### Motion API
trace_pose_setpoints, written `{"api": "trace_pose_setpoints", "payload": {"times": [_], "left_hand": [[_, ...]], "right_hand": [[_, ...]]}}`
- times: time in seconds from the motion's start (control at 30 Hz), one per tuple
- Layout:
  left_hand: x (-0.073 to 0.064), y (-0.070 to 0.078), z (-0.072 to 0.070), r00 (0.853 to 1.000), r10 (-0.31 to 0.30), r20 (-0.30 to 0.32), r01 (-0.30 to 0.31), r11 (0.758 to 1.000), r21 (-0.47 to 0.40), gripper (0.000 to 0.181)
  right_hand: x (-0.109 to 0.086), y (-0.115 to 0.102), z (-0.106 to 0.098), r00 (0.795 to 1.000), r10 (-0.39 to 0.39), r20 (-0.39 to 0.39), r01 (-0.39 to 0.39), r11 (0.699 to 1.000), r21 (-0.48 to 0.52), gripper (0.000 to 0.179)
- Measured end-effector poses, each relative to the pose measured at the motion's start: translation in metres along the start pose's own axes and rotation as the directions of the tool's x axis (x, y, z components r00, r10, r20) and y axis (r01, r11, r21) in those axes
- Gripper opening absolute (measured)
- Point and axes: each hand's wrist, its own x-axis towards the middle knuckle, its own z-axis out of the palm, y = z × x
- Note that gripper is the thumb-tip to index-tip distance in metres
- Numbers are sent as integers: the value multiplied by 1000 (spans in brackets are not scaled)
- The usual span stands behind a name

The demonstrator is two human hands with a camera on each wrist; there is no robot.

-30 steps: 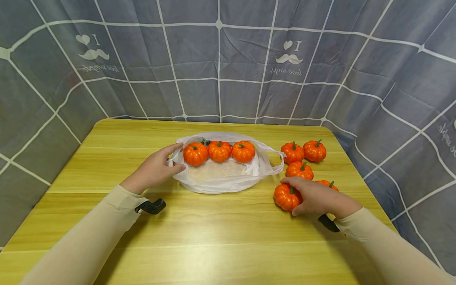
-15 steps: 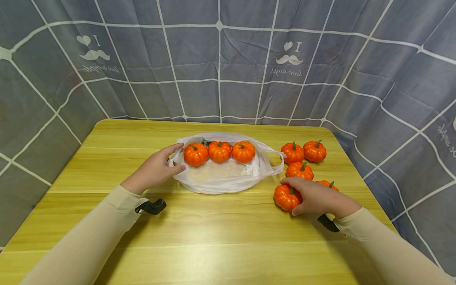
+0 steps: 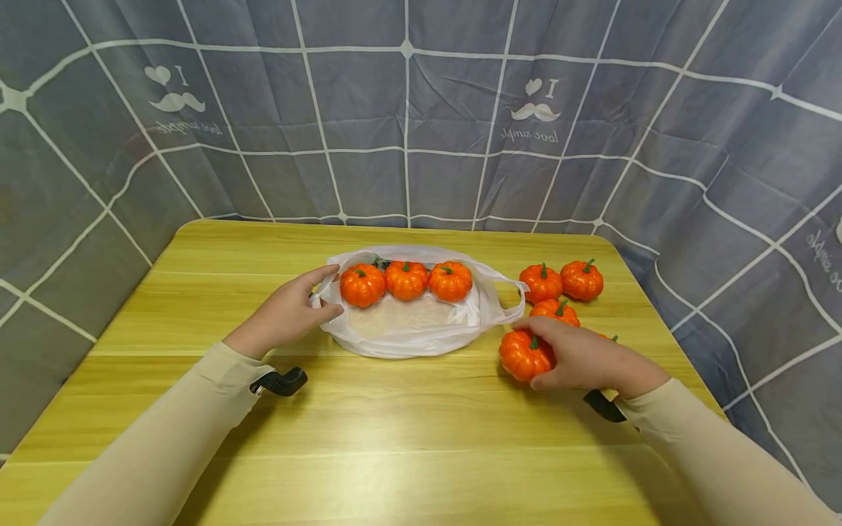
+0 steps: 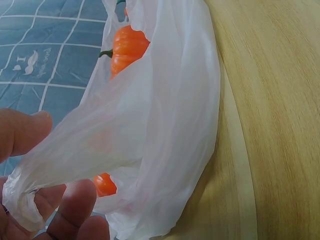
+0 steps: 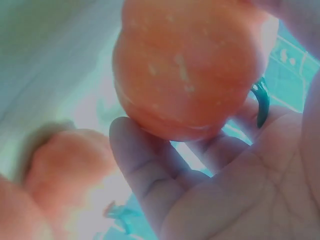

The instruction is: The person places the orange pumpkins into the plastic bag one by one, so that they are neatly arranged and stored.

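A white plastic bag (image 3: 395, 347) lies on the table with its mouth spread wide. Three small orange pumpkins (image 3: 407, 280) sit in a row inside it along the far side. At the bag's left end my left hand (image 3: 289, 310) holds one handle; the left wrist view shows the handle (image 4: 22, 200) looped over the curled fingers, the thumb apart from them. To the right of the bag my right hand (image 3: 585, 358) grips another pumpkin (image 3: 526, 356) between thumb and fingers. That pumpkin (image 5: 190, 70) fills much of the right wrist view, its green stem towards the palm.
Behind the right hand stand more pumpkins (image 3: 582, 280), one largely hidden by the hand. The bag's other handle (image 3: 513, 303) reaches close to them. Grey gridded curtains (image 3: 447, 109) border the wooden table (image 3: 395, 453) at the back and sides.
The gripped pumpkin has shifted slightly left and up in the head view together with the right hand. Left hand and bag look unchanged.
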Motion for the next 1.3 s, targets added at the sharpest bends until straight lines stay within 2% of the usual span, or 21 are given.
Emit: {"api": "trace_pose_setpoints", "payload": {"times": [0.23,0.53,0.93,1.3], "left_hand": [[-1,0,0,1000,-5,2,5,1000,-3,77],[-3,1,-1,1000,-12,1,12,1000,2,78],[-4,3,0,1000,-8,-7,8,1000,29,77],[-3,5,0,1000,-12,-7,12,1000,17,77]], "right_hand": [[13,-15,-8,995,-64,-73,66,997,30,74],[47,-44,-15,977,-168,-132,174,984,32,75],[103,-80,-10,976,-162,-148,176,980,90,84],[153,-101,20,986,-100,-133,117,984,131,90]]}}
